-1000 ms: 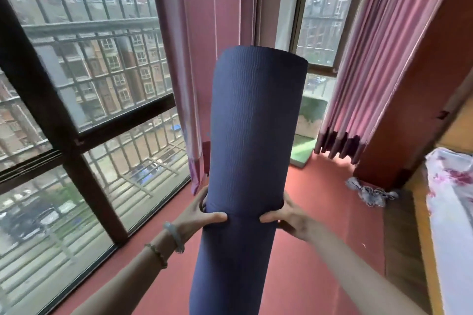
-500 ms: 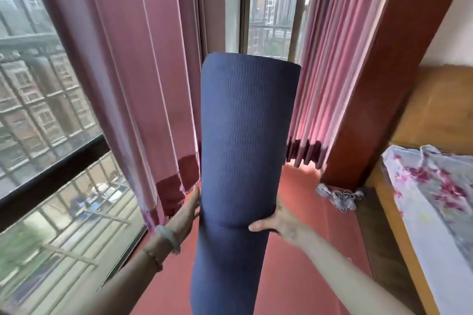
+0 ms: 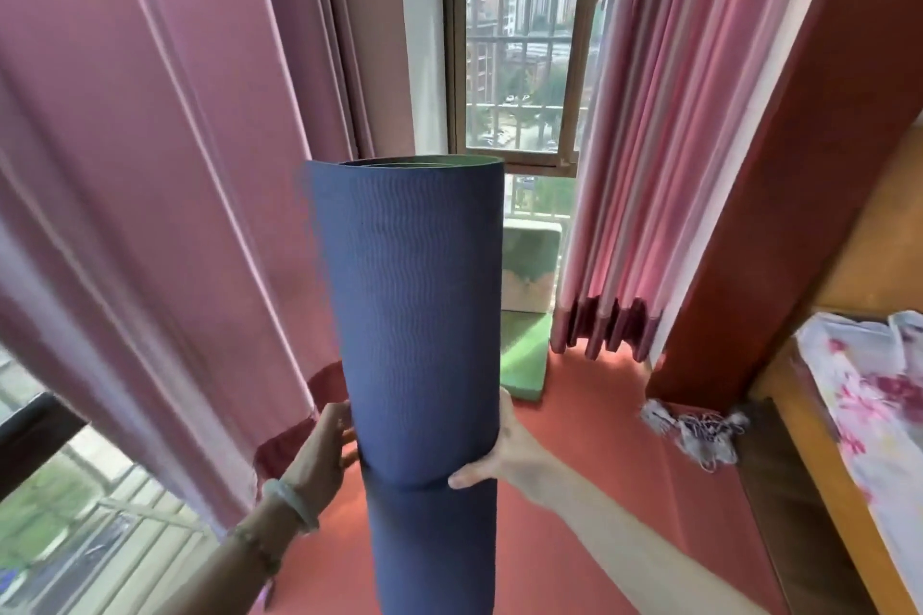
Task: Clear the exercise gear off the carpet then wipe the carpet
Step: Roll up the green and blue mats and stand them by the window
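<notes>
A rolled dark blue exercise mat (image 3: 414, 325) stands upright in front of me, its green inner side showing at the top rim. My left hand (image 3: 322, 447) presses flat against its left side, a pale bangle on the wrist. My right hand (image 3: 502, 454) grips its right side, thumb across the front. The mat's lower end runs out of view at the bottom. Red carpet (image 3: 599, 489) covers the floor beneath. A green foam pad (image 3: 522, 355) lies on the carpet by the window, with a green-and-cream block (image 3: 529, 265) behind it.
Pink curtains hang at left (image 3: 165, 195) and right (image 3: 664, 195) of a barred window (image 3: 519, 40). A crumpled cloth (image 3: 699, 429) lies on the carpet near a red-brown pillar (image 3: 779, 195). A wooden bed (image 3: 819, 454) with floral bedding (image 3: 884, 405) stands at right.
My view has swung right, from the big left window toward the corner window. The mat stays upright between both hands; my left hand now lies flatter on its side.
</notes>
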Action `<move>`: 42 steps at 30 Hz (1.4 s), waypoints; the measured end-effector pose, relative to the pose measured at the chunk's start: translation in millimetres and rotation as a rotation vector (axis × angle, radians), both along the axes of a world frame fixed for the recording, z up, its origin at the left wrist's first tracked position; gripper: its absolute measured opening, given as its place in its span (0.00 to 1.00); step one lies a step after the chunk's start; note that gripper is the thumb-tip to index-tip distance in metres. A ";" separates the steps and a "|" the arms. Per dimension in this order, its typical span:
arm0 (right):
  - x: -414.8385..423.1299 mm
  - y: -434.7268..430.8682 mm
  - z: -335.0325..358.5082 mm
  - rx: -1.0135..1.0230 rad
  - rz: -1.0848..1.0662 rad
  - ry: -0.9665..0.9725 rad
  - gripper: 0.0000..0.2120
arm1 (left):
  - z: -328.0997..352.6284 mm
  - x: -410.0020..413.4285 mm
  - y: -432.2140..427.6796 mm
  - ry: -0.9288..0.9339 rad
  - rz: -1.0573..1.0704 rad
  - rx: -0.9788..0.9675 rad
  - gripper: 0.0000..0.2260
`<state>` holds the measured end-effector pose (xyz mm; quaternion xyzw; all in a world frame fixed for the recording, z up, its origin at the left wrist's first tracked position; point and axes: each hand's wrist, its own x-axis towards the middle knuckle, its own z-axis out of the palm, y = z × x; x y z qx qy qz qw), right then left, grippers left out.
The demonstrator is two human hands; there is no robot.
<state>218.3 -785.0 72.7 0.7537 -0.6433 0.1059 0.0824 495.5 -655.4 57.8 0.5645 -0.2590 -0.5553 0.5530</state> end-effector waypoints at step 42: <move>40.2 -662.8 -119.5 0.678 0.111 -1.017 0.55 | -127.6 -22.7 -783.9 0.243 -0.226 0.320 0.12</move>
